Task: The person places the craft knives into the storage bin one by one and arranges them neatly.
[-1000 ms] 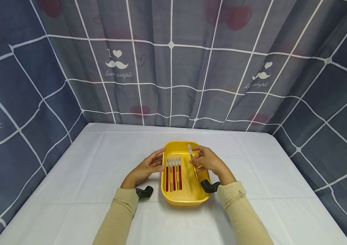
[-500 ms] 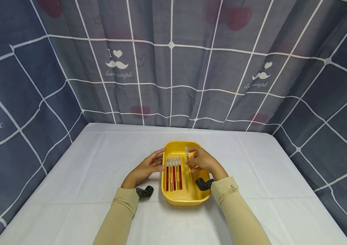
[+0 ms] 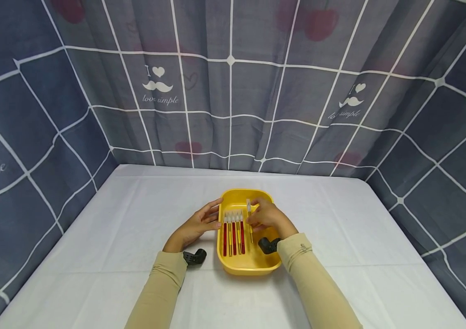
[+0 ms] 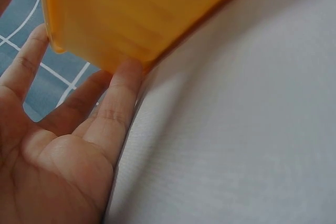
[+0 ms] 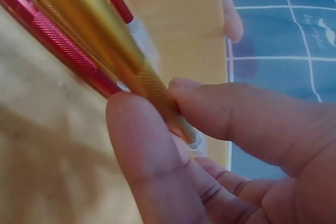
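A yellow plastic tray [image 3: 255,263] stands on the white-covered table. Along its left half lies a row of several red and gold craft knives [image 3: 234,238] with clear caps, cap ends pointing away. My right hand [image 3: 270,216] pinches a gold craft knife [image 5: 100,30] by its knurled grip between thumb and finger. The held knife is nearly parallel to the row and just right of it, its clear cap pointing away. My left hand [image 3: 191,230] rests against the tray's left side with fingers extended. In the left wrist view its fingertips [image 4: 128,69] touch the tray's outer wall.
White cloth [image 3: 154,196] covers the table around the tray. A dark grey-blue checked curtain [image 3: 208,91] rises behind the table and at both sides. A black camera mount sits on each wrist, the right one [image 3: 268,246] over the tray.
My right hand has moved left with the gold craft knife, bringing it close to the row and turning it more parallel. My left hand and the tray have stayed put.
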Available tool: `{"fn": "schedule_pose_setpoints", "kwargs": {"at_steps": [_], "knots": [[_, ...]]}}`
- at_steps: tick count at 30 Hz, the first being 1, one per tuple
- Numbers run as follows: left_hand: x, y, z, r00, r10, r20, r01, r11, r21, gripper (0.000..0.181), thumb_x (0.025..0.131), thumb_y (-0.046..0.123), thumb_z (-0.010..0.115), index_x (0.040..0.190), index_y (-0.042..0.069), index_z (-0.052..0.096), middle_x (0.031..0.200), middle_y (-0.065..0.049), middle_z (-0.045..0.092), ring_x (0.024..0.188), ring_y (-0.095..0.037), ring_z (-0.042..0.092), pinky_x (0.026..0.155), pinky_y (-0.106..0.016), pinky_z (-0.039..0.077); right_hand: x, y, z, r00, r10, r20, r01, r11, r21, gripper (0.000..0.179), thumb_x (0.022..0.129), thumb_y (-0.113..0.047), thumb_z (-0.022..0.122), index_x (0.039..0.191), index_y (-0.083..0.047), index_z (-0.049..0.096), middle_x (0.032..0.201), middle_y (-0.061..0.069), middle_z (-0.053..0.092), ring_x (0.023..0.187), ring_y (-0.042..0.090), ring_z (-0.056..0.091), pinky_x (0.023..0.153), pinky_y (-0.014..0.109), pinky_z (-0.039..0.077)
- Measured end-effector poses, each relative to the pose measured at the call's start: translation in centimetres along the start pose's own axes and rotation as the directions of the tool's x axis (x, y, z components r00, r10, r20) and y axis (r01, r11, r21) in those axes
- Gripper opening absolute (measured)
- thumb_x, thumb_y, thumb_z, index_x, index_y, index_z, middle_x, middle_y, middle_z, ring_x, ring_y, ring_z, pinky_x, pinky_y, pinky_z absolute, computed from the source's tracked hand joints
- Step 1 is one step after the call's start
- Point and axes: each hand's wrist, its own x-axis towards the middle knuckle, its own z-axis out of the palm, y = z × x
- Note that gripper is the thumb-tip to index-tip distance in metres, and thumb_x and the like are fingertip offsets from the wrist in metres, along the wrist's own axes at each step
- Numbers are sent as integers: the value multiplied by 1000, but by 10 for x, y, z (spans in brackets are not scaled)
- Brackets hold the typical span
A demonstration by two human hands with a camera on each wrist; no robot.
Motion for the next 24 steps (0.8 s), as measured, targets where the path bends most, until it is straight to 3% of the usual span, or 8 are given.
{"fn": "schedule_pose_setpoints", "kwargs": {"at_steps": [13, 20, 24], "knots": [[0, 0, 0, 1000, 0, 3, 0, 1000, -6, 87, 102, 11, 76, 173, 11, 26, 173, -28, 26, 158, -48, 32, 126, -57, 34, 6, -3, 14, 997, 76, -9, -76, 980, -183, 69, 92, 9, 79, 151, 11, 43, 95, 23, 72, 56, 15, 67, 60, 28, 63], [-1, 0, 0, 1000, 4, 6, -3, 1000, -12, 89, 102, 12, 78, 173, 11, 26, 173, -28, 25, 158, -48, 31, 125, -55, 35, 8, -2, 20, 993, 117, 18, -112, 980, -166, 71, 91, 13, 76, 153, 15, 42, 124, 26, 68, 56, 15, 67, 60, 27, 62], [-1, 1, 0, 1000, 3, 5, -3, 1000, -13, 88, 102, 10, 77, 173, 11, 25, 174, -28, 25, 159, -47, 31, 124, -53, 37, 7, -3, 20, 993, 115, 22, -110, 981, -163, 70, 92, 13, 76, 154, 15, 42, 118, 26, 70, 57, 14, 67, 60, 27, 62]]}}
